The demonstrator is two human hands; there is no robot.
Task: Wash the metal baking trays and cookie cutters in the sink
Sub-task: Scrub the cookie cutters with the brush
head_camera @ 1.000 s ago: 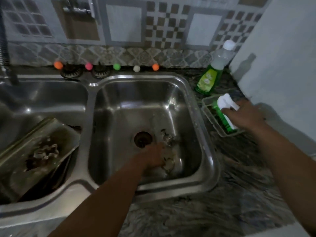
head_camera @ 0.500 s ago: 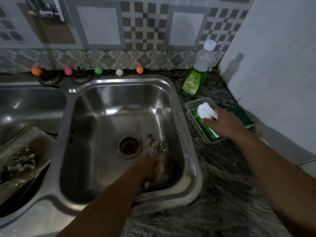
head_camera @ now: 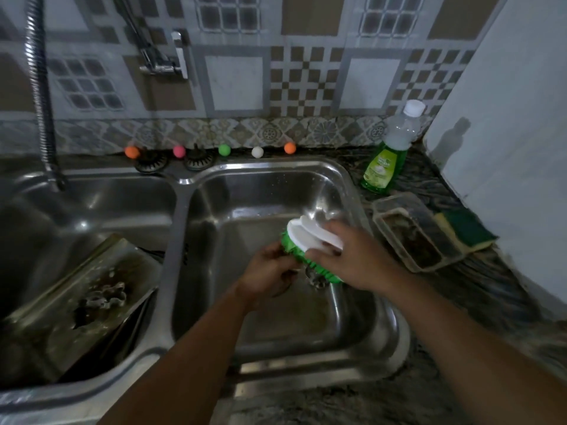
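Fingers (head_camera: 329, 237) of your right hand (head_camera: 352, 259) curl round the scrubbing brush (head_camera: 303, 240); your left hand (head_camera: 267, 273) pinches a cookie cutter (head_camera: 316, 279) beneath it, above the right sink basin (head_camera: 352, 191). Left of that basin, a dirty baking tray (head_camera: 61, 302) holding more cutters (head_camera: 104, 297) waits unwashed.

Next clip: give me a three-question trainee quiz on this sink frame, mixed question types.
1. True or false: the brush lies in the plastic tub.
2. Which basin holds the baking tray? A) left B) right
3. What stands at the back right of the counter?

Key:
1. False; the right hand holds it over the right basin, against something the left hand grips.
2. A
3. The soap bottle.
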